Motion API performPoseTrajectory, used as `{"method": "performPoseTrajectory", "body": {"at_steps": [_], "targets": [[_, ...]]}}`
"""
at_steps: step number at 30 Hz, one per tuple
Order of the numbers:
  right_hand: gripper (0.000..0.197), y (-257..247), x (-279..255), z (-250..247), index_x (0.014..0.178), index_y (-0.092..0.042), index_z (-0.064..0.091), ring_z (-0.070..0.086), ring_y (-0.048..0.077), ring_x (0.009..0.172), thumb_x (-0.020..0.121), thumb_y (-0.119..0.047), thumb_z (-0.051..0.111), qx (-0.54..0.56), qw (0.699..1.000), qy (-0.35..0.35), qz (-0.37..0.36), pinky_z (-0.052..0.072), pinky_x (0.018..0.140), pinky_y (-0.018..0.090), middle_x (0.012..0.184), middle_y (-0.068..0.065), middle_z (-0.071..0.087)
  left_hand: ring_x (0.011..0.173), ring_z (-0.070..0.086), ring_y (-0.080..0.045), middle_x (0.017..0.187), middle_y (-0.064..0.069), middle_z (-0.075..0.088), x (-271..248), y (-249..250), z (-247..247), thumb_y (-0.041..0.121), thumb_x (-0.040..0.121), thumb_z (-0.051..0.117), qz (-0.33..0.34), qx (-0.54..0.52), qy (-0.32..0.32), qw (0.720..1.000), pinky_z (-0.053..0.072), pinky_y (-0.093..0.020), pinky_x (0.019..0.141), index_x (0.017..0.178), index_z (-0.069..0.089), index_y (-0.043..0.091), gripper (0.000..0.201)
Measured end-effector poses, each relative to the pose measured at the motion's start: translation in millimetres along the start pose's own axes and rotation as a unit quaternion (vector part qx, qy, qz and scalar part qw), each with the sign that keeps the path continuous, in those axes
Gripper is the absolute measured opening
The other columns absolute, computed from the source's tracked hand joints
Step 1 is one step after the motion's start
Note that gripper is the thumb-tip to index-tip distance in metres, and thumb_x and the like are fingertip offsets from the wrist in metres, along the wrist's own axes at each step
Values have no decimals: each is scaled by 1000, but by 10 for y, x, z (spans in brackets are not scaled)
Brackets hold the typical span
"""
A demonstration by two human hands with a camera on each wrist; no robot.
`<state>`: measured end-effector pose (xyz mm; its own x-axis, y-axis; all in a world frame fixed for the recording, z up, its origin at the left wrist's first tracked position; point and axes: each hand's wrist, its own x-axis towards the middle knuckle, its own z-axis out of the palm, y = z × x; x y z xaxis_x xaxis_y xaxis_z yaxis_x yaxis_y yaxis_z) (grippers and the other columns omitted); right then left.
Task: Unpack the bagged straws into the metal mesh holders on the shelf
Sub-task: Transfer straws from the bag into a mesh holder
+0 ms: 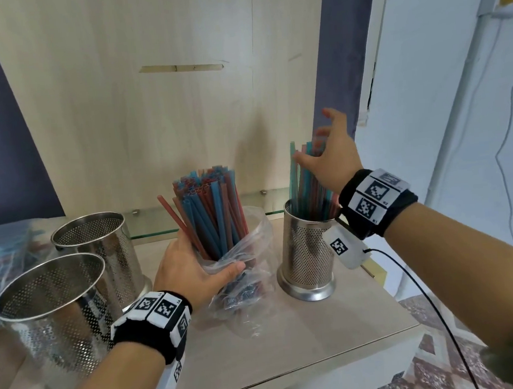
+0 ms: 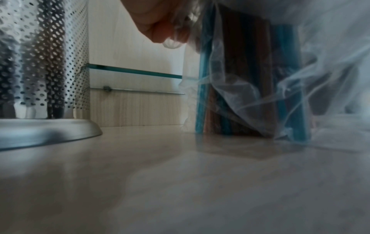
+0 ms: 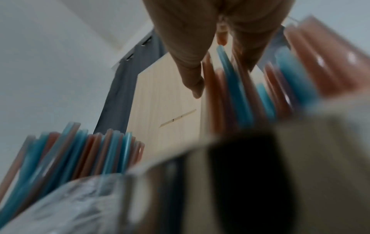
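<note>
A clear plastic bag (image 1: pixel 248 265) of blue and red straws (image 1: pixel 210 210) stands upright on the shelf (image 1: pixel 291 345). My left hand (image 1: pixel 190 270) grips the bag around its middle, thumb in front; the bag (image 2: pixel 260 87) also fills the left wrist view. To the right, a metal mesh holder (image 1: pixel 305 252) carries several straws (image 1: pixel 306 184). My right hand (image 1: pixel 328 151) is over their tops with fingers spread, touching them. In the right wrist view the fingers (image 3: pixel 190 63) lie against the straw tops (image 3: pixel 236 88), blurred.
Two empty mesh holders stand at the left, one near (image 1: pixel 52 305) and one farther back (image 1: pixel 96 246); its base (image 2: pixel 40 131) shows in the left wrist view. More bagged straws (image 1: pixel 2 254) lie at the far left. A glass ledge (image 1: pixel 166 229) runs along the back panel.
</note>
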<state>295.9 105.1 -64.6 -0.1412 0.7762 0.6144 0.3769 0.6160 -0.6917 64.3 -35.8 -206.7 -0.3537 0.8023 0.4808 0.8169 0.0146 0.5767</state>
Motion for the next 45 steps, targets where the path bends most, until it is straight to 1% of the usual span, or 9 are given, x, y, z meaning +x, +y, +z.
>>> {"method": "performPoseTrajectory", "body": {"at_steps": [2, 4, 11, 14, 18, 25, 39, 43, 45], "targets": [[85, -16, 10, -76, 149, -15, 25, 44, 15, 122, 82, -16, 77, -37, 997, 16, -61, 40, 88, 2, 137, 6, 41, 109, 59, -18, 116, 4, 61, -2, 14, 2, 73, 54, 77, 2, 0, 4, 1000, 51, -33, 91, 131, 43, 25, 97], [86, 15, -30, -159, 149, -15, 26, 35, 18, 135, 81, -27, 77, -80, 990, 42, -106, 36, 110, 25, 146, 5, 35, 109, 59, -19, 116, 3, 61, 0, 21, 7, 70, 55, 78, -1, 2, 7, 1000, 51, -32, 90, 131, 44, 23, 96], [110, 538, -628, -209, 149, -17, 23, 39, 19, 134, 65, -74, 65, 5, 999, 48, 2, 36, 110, 50, 147, 3, 38, 110, 59, -19, 116, 3, 62, 21, -46, 24, 82, 50, 68, -9, 12, -3, 1000, 53, -36, 92, 132, 42, 25, 103], [131, 683, -814, -149, 152, -16, 18, 42, 12, 133, 51, -86, 64, 5, 998, -49, 47, 37, 112, 40, 149, 0, 38, 109, 60, -20, 116, 1, 62, 17, -34, 15, 84, 48, 66, -17, 17, -3, 1000, 53, -37, 91, 132, 42, 24, 105], [85, 756, -847, -88, 133, -26, 33, 48, -24, 87, 68, -38, 86, 23, 990, -134, 46, 37, 72, -6, 107, -31, 46, 106, 62, -20, 114, 1, 64, 6, 21, -15, 74, 53, 76, -5, 13, 9, 1000, 53, -34, 88, 129, 48, 20, 97], [94, 922, -706, 118, 137, -23, 44, 60, 8, 107, 59, -49, 89, 24, 990, -127, 54, 50, 96, 30, 120, -12, 61, 104, 63, -20, 111, 1, 65, -16, 106, -44, 64, 55, 82, -11, 22, 17, 1000, 53, -33, 87, 125, 50, 18, 90], [94, 920, -721, 348, 138, -19, 39, 58, 7, 101, 62, -42, 89, 47, 994, -78, 66, 46, 92, 22, 113, -14, 56, 111, 62, -17, 123, 3, 63, 260, 209, -88, 65, 54, 80, -28, 0, -37, 999, 53, -36, 93, 133, 44, 22, 97], [97, 914, -739, 388, 139, -19, 37, 61, 14, 108, 61, -45, 89, 49, 995, -63, 56, 48, 97, 28, 121, -7, 62, 113, 60, -28, 126, -5, 61, 479, 210, -69, 58, 64, 81, -112, 30, -54, 992, 51, -38, 94, 132, 42, 16, 89], [97, 915, -737, 395, 139, -21, 36, 61, 15, 109, 61, -45, 88, 50, 995, -67, 57, 47, 98, 29, 121, -7, 61, 115, 58, -29, 130, -5, 60, 543, 149, -68, 74, 58, 74, -162, 58, -93, 981, 49, -38, 97, 135, 41, 18, 100]]}}
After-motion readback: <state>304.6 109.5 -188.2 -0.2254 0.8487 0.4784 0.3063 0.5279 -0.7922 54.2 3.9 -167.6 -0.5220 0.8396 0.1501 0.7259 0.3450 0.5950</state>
